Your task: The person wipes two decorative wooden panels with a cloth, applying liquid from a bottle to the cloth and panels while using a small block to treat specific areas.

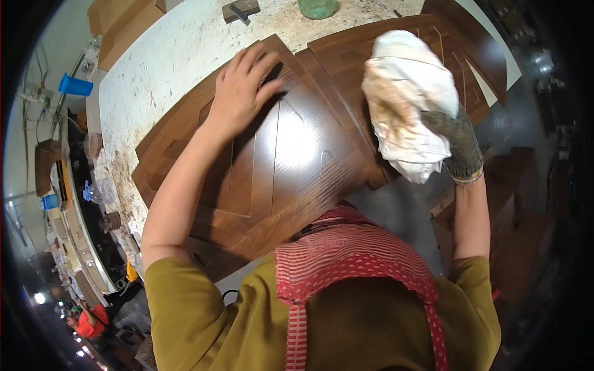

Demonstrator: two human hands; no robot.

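Observation:
My bare left hand (244,86) has its fingers spread over the far edge of a dark brown wooden panel (266,185). Whether the fingertips touch the panel or hover just above it, I cannot tell. Grooved lines mark the panel, and a bright glare lies on its middle. On my right hand (459,143) is a dark, worn work glove. Its fingers close round a bunched white cloth (414,77) with brown stains. The cloth is over a second brown grooved panel (337,52), hiding part of it. The two panels overlap near the middle.
Under the panels is a white, brown-spattered table (154,74). A green glass jar (317,7) and a small block with a dark tool (241,11) stand at its far side. Cardboard (127,28) and a blue cup (75,85) are leftward. A person in orange (91,321) is lower left.

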